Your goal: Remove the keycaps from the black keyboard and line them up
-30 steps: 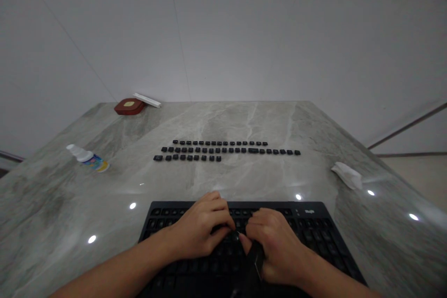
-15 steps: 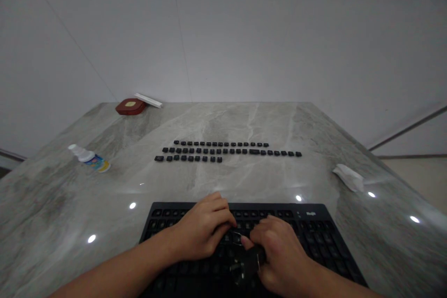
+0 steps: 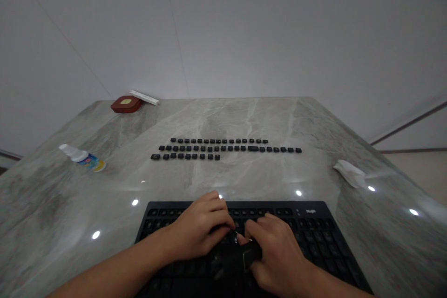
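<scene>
The black keyboard (image 3: 307,233) lies in front of me, many of its keys showing dark sockets or caps too dim to tell apart. Closed around a dark tool with thin metal wire at its end, which looks like a keycap puller (image 3: 232,258), my right hand (image 3: 277,247) is over the keyboard's middle. Close by on the left, my left hand (image 3: 204,223) has thumb and forefinger pinched at the puller's wire end. What sits between those fingertips is hidden. Beyond the keyboard, several loose black keycaps (image 3: 253,148) lie in three rows.
At left a white spray bottle (image 3: 84,157) lies on its side on the grey marbled table (image 3: 265,177). Further back are a dark red case (image 3: 126,104) and a white strip (image 3: 145,98). A crumpled white tissue (image 3: 350,173) rests at right. A wall stands behind.
The puller in my right hand has tilted, its near end swinging left. My right hand has moved slightly left, closer to my left hand. My view has shifted a little.
</scene>
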A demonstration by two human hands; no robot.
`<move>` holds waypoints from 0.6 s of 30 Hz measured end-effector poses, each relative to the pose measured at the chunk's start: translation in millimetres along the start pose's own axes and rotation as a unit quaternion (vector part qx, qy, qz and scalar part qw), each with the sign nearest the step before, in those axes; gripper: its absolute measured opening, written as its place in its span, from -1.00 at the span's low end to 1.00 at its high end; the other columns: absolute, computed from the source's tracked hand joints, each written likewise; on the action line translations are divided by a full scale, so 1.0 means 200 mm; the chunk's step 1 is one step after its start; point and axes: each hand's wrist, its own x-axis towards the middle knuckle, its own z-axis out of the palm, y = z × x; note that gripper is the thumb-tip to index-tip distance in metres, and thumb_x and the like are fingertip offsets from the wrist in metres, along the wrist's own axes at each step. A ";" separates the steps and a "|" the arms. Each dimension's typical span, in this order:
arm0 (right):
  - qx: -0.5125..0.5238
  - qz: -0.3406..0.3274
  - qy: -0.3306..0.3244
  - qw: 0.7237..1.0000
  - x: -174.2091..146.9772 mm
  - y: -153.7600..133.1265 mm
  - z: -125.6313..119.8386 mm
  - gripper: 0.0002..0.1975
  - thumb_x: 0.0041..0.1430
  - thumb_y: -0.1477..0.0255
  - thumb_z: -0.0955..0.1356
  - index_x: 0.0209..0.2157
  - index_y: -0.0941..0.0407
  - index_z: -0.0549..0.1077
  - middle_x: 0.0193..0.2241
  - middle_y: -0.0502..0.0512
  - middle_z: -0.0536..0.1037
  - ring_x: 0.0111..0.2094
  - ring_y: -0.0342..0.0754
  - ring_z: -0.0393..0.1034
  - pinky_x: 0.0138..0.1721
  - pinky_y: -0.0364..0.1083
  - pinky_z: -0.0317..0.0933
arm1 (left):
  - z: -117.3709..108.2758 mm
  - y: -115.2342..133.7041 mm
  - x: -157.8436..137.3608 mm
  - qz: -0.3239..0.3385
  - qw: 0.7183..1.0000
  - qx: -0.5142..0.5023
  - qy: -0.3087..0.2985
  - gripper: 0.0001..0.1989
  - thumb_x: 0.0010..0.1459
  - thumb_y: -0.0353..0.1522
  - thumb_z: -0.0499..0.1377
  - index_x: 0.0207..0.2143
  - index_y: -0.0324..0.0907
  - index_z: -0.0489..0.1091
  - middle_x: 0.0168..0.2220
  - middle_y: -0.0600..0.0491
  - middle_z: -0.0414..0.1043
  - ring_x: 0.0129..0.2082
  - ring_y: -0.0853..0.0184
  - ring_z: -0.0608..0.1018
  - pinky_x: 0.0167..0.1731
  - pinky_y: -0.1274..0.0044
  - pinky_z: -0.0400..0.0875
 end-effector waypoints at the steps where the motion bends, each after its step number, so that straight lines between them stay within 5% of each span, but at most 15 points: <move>1: 0.006 0.002 -0.011 1.000 0.00 0.01 0.00 -0.90 -0.04 0.53 0.29 -0.42 0.10 0.40 -0.53 0.03 0.51 -0.49 -0.03 0.36 -0.36 -0.07 0.04 | 0.00 0.00 0.00 0.001 1.000 -0.004 0.004 -0.88 0.26 -0.50 0.09 -0.28 -0.22 0.42 -0.36 0.02 0.38 -0.31 0.32 0.37 -0.26 0.46 0.26; 5: 0.018 -0.070 -0.027 0.997 0.00 0.04 0.00 -0.64 -0.18 0.60 0.26 -0.25 0.11 0.40 -0.43 0.06 0.54 -0.43 -0.01 0.38 -0.34 -0.08 0.11 | 0.00 -0.01 0.00 0.001 1.000 -0.016 0.013 -0.89 0.27 -0.50 0.11 -0.30 -0.22 0.42 -0.37 0.03 0.38 -0.32 0.33 0.37 -0.27 0.48 0.26; 10: -0.016 -0.182 0.025 0.983 0.02 0.04 -0.01 -0.69 -0.27 0.62 0.21 -0.39 0.13 0.40 -0.59 0.02 0.47 -0.58 -0.06 0.30 -0.41 -0.07 0.07 | 0.00 -0.01 0.00 -0.013 0.999 -0.028 0.022 -0.90 0.28 -0.48 0.13 -0.30 -0.22 0.43 -0.36 0.03 0.39 -0.29 0.32 0.39 -0.27 0.50 0.26; 18: -0.048 -0.207 0.040 0.976 0.03 0.01 -0.03 -0.65 -0.23 0.63 0.21 -0.34 0.18 0.45 -0.61 0.02 0.50 -0.64 -0.07 0.33 -0.50 -0.05 0.04 | 0.02 -0.01 0.00 -0.010 0.999 -0.024 0.043 -0.90 0.27 -0.46 0.15 -0.33 -0.22 0.44 -0.38 0.03 0.39 -0.30 0.32 0.39 -0.30 0.52 0.27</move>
